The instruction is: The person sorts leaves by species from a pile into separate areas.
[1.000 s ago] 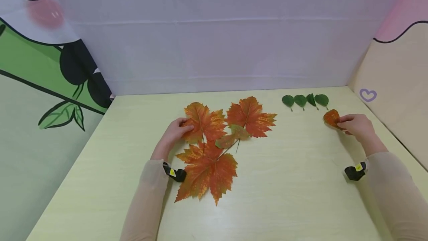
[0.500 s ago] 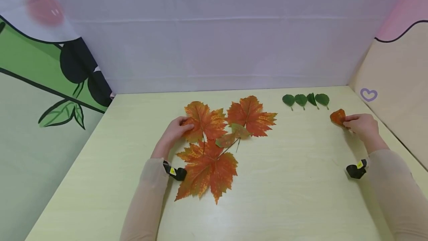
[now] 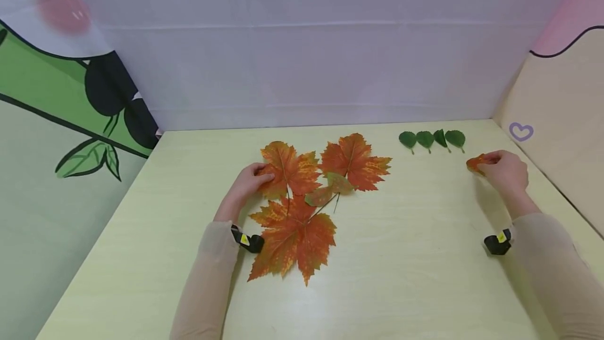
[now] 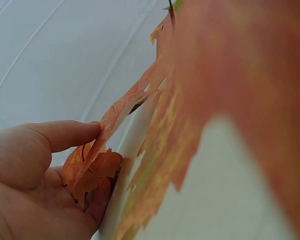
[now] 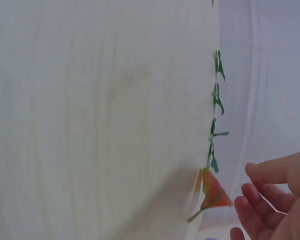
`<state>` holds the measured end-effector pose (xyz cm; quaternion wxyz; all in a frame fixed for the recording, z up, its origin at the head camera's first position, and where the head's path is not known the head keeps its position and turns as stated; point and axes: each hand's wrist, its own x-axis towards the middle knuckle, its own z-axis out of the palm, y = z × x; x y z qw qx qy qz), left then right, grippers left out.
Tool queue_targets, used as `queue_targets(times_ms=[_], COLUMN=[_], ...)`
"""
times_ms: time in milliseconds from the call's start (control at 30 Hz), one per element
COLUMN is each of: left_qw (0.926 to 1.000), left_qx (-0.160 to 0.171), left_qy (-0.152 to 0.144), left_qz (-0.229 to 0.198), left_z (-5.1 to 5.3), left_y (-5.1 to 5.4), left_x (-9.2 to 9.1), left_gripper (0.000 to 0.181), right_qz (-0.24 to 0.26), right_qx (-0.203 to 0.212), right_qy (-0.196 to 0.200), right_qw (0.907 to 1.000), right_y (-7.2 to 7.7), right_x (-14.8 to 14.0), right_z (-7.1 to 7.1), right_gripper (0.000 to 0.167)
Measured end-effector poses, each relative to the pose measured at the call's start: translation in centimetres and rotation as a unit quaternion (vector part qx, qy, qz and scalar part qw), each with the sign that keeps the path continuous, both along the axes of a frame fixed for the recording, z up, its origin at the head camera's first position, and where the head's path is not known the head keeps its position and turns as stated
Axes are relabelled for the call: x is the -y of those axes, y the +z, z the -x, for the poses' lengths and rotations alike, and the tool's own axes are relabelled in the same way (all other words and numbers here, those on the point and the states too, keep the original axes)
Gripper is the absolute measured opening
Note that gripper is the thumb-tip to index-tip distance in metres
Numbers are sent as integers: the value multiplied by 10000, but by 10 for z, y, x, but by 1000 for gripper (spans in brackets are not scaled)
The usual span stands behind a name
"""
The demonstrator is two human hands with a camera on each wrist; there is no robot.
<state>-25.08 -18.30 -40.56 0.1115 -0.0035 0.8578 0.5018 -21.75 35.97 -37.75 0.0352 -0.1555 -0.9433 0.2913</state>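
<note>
My left hand (image 3: pixel 249 180) pinches the edge of the upper-left orange maple leaf (image 3: pixel 293 169); in the left wrist view the thumb (image 4: pixel 72 134) lies on the leaf's upper side, other fingers below. Two more maple leaves, one at the upper right (image 3: pixel 351 161) and one below (image 3: pixel 294 240), lie close by. At the right, my right hand (image 3: pixel 507 172) is beside a small orange leaf (image 5: pixel 215 192). In the right wrist view its fingers are loosely bent and apart from that leaf, which rests folded on the table, stem out.
Several small green leaves (image 3: pixel 424 139) lie in a row near the table's back edge. Two small brownish-green leaves (image 3: pixel 338 183) lie between the maple leaves. A pale cloth wall (image 3: pixel 302 77) rises behind the table (image 3: pixel 401 277), with printed panels at both sides.
My right hand has carried the small orange leaf slightly right, lowered it below the right end of the green row, and let go. The left hand stays on its maple leaf.
</note>
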Motion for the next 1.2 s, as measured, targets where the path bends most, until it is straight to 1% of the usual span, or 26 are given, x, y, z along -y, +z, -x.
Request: queue_targets(times_ms=[133,200,300,433,600,700,833,933,1067,1167,1200], left_qw=[10000,10000,10000,10000,9999,9999,9999,10000,10000,10000,9999], left_qx=[-40,-67,-64,-51,-32,-68,-79,-49,-32,-65,-72], left_qy=[-11,-31,-27,-28,-37,-62,-53,-37,-20,-8,3], left_qz=[3,8,9,55,137,126,95,70,38,55,72], left_z=[0,1,1,-1,-3,-3,-1,0,0,-1,-1], left_y=[1,1,1,-1,-3,-2,-1,1,2,1,1], left_x=[-1,-1,-2,-2,0,-1,-1,-1,0,0,0], left_gripper=[53,53,53,54,54,54,53,53,54,53,53], right_qz=[-82,-143,-193,-179,-106,-68,-45,-147,-535,-796,-840], right_qx=[-375,-551,-704,-765,-769,-675,-466,-340,-363,-315,-263], right_qy=[368,603,938,1358,1938,2274,2739,3097,3601,3839,3862], right_qw=[9986,9966,9929,9876,9780,9714,9606,9501,9307,9194,9182], right_y=[0,2,8,13,12,11,11,10,5,2,2], right_x=[24,37,56,82,121,145,173,189,211,225,228], right_z=[-1,-2,-2,-2,-3,-2,1,4,10,12,12], right_gripper=[34,32,30,29,29,29,32,33,34,36,37])
